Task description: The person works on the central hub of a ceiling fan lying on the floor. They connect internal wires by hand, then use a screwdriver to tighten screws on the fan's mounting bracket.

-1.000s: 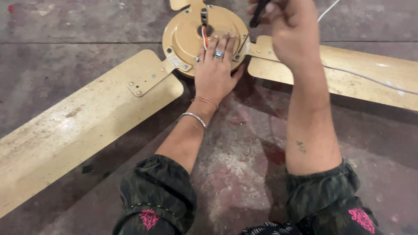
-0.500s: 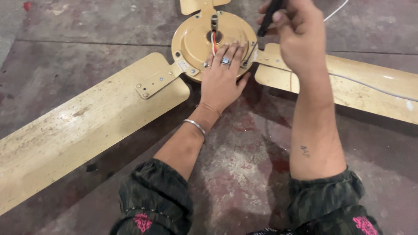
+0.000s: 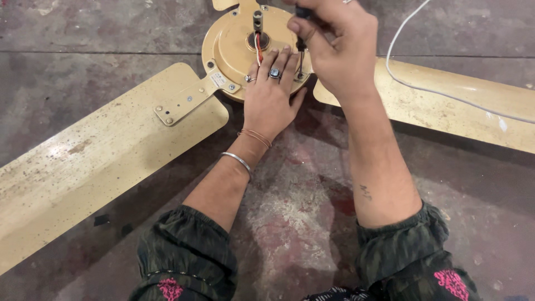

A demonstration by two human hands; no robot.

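A cream ceiling fan lies on the floor with its round motor housing (image 3: 231,47) at the top centre. My left hand (image 3: 271,100) rests flat on the housing's near edge, fingers spread, a ring on one finger. My right hand (image 3: 334,50) is closed around a dark-handled screwdriver (image 3: 301,34) held upright, its shaft pointing down at the housing rim beside my left fingertips. A short shaft with red and white wires (image 3: 258,42) stands at the housing's centre.
One long fan blade (image 3: 95,161) stretches to the lower left, another blade (image 3: 451,103) to the right, a third stub (image 3: 225,4) at the top. A white cable (image 3: 440,92) runs across the right blade. The floor (image 3: 295,223) is stained concrete.
The view has shifted closer to the fan, so the housing and blades sit lower in frame. My right hand with the screwdriver has come down toward the housing rim. My left hand stays on the housing.
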